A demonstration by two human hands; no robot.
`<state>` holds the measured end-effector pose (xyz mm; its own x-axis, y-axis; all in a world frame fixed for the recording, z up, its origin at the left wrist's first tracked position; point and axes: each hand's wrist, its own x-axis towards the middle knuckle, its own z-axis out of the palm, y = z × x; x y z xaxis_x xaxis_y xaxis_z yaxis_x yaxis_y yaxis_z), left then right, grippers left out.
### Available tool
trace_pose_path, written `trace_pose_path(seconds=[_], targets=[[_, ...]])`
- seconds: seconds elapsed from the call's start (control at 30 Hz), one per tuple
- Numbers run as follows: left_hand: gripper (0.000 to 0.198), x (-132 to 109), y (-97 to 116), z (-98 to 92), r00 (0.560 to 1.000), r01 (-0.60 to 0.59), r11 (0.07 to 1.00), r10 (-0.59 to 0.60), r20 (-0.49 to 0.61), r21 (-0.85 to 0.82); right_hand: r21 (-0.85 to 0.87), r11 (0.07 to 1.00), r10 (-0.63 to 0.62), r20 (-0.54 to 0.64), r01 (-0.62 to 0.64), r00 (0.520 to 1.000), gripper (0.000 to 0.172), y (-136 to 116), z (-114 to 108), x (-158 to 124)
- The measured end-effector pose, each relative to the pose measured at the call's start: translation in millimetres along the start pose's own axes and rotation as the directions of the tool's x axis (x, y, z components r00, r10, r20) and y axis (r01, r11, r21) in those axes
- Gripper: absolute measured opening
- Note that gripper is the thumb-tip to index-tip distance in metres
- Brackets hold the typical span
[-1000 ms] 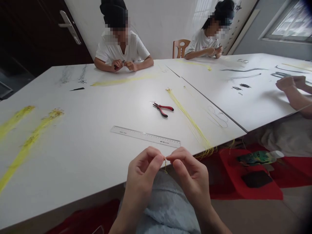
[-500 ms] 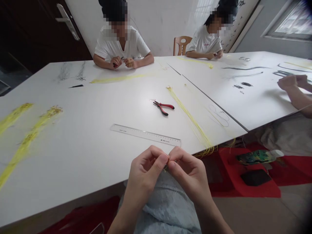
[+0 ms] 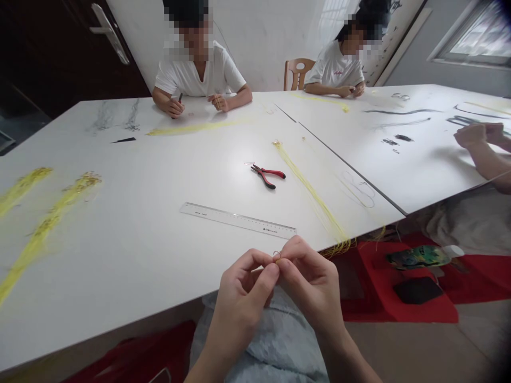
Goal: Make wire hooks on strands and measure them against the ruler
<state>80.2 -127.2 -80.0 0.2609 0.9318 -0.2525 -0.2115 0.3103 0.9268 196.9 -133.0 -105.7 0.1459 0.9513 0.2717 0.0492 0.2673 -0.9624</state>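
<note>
Head view: L hand (image 3: 245,292) & R hand (image 3: 313,284), grips pinched tog. on a thin loop (image 3: 277,252) arcing btwn them toward the bench (image 3: 139,229), equally nr both.

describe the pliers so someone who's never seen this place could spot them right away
On the white table, find the transparent ruler near the front edge. Just beyond its right half, left of a yellow thread bundle, lie the pliers. Their red-and-black handles, spread in a V, set them apart from those clear and yellow neighbours.
</note>
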Motion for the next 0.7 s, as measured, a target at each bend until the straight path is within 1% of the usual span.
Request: trace_pose_path(seconds=[0.17, 0.33, 0.53, 0.7], targets=[[0.023, 0.6, -1.1, -0.9, 0.999, 0.041, 0.999, -0.041, 0.006, -0.024, 0.051, 0.999, -0.002, 0.026, 0.001, 1.000, 0.011, 0.0, -0.8, 1.7], [0.024, -0.1, -0.1, -0.3, 1.000, -0.012, 0.999, 0.011, -0.010, -0.038, 0.028, 0.999, -0.034, 0.033, 0.033, 0.999, 0.009, 0.3, -2.2, 0.1], [0.023, -0.5, 1.2, -1.4, 0.998, -0.046, 0.999, 0.045, -0.042, -0.028, 0.024, 0.999, -0.039, 0.044, 0.038, 0.998, 0.008, 1.8, -4.6, -0.8], [0.020, -1.5, 3.7, 3.2, 0.993, -0.094, 0.995, 0.095, -0.072, 0.016, 0.041, 0.998, -0.046, 0.058, 0.044, 0.997, 0.008, 1.5, -5.8, 0.2]])
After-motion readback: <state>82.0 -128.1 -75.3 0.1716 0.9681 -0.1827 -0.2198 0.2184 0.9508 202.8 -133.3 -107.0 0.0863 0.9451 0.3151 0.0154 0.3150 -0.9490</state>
